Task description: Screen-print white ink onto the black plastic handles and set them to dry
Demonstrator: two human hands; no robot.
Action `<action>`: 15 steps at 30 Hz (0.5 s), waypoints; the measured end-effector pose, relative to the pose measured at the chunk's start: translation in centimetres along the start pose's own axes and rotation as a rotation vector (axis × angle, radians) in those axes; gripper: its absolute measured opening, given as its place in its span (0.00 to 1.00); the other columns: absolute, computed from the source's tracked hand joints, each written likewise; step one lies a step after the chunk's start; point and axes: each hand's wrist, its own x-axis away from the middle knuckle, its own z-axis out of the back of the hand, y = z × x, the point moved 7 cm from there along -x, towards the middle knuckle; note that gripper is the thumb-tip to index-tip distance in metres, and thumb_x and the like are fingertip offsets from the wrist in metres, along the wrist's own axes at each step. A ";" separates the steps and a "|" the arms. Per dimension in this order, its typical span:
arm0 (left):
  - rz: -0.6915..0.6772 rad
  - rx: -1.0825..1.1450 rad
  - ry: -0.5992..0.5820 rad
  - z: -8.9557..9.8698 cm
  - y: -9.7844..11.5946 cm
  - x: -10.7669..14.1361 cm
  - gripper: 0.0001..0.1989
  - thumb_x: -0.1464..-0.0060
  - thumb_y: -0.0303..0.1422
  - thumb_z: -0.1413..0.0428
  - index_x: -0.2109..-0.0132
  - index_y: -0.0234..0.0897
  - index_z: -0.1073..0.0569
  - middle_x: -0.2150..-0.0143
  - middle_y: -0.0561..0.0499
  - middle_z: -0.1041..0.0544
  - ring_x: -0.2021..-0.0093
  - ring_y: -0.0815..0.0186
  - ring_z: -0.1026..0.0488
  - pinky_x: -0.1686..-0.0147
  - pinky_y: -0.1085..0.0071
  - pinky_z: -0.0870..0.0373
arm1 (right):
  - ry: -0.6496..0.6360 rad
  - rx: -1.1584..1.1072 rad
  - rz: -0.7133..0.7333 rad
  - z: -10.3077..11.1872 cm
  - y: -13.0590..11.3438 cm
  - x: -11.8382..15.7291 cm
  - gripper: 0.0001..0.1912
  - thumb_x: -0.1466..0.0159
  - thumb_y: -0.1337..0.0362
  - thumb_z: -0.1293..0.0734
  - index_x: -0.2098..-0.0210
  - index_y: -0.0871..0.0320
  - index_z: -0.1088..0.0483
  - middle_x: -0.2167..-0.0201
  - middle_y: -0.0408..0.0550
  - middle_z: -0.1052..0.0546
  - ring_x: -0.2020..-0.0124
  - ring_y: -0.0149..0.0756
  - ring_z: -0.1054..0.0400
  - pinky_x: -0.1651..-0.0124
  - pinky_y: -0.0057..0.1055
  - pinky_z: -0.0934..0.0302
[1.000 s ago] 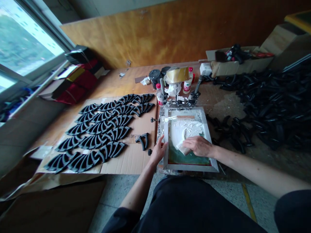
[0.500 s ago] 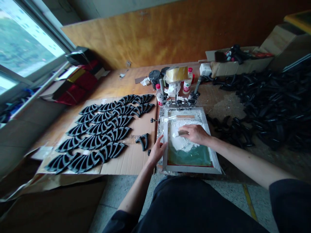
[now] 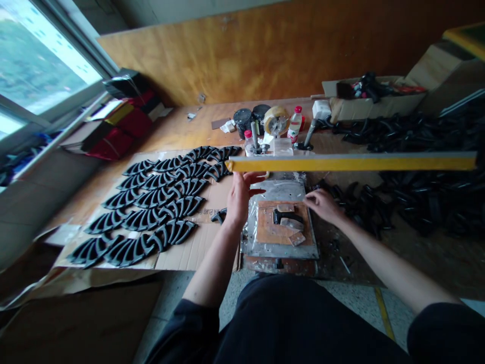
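On the bench, nearest: a flat metal base plate point(image 3: 282, 247) with dull grey rim, and a brown worn board point(image 3: 271, 230) fixed on top of it.
Black part: one small black plastic piece point(image 3: 286, 217) lies on the brown board, between two pale flat stops; its shape is curved, like a short handle.
Right hand: the right hand point(image 3: 322, 205) rests at the right edge of the plate, fingers bent loosely and partly open, tips just beside the black part; it grips nothing.
Left hand: the left hand point(image 3: 240, 194) is raised at the left side of the plate, fingers spread and open, under the lifted frame; I cannot tell if it touches the frame.
Screen frame: a long yellow-edged frame point(image 3: 350, 162) stands tilted up, seen edge-on, above the plate.
Cardboard sheet: left of the plate, a flat cardboard point(image 3: 197, 247) carries many black curved pieces point(image 3: 159, 202) in neat overlapping rows.
Loose pile: right side, a big heap of black parts point(image 3: 424, 172), matte and tangled.
Far containers: two black round cans point(image 3: 250, 119), a tape roll point(image 3: 276, 120), a bottle with red cap point(image 3: 294, 130); an open carton point(image 3: 364, 103) holds dark items.
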 end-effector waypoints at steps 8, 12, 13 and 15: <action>0.783 0.104 -0.106 -1.8 -14.0 10.8 0.34 0.47 0.60 0.50 0.48 0.33 0.31 0.54 0.36 0.22 0.62 0.58 0.22 0.71 0.69 0.26 | -0.227 0.077 -0.205 -7.2 -8.0 4.8 0.05 0.33 0.65 0.39 0.63 0.59 0.33 0.67 0.53 0.26 0.63 0.41 0.31 0.59 0.34 0.38; 0.694 0.157 0.000 0.9 -15.7 12.2 0.26 0.49 0.54 0.44 0.57 0.33 0.30 0.57 0.40 0.22 0.62 0.59 0.21 0.69 0.68 0.25 | -0.235 -0.167 0.105 -5.4 -10.2 5.4 0.09 0.32 0.67 0.42 0.62 0.56 0.31 0.61 0.49 0.25 0.58 0.38 0.30 0.54 0.33 0.37; 0.648 0.094 0.046 3.0 -15.5 11.4 0.26 0.49 0.53 0.43 0.58 0.33 0.31 0.59 0.41 0.21 0.65 0.60 0.21 0.70 0.69 0.26 | -0.224 -0.171 0.116 -4.5 -8.5 5.6 0.12 0.33 0.69 0.44 0.60 0.55 0.30 0.59 0.49 0.24 0.55 0.37 0.30 0.51 0.33 0.37; 0.568 -0.136 0.162 8.7 -14.7 9.6 0.26 0.47 0.54 0.47 0.58 0.34 0.32 0.63 0.43 0.21 0.71 0.63 0.22 0.72 0.69 0.27 | -0.162 -0.020 0.030 -2.4 -2.2 6.1 0.18 0.38 0.75 0.45 0.58 0.56 0.27 0.54 0.52 0.25 0.52 0.39 0.31 0.48 0.36 0.37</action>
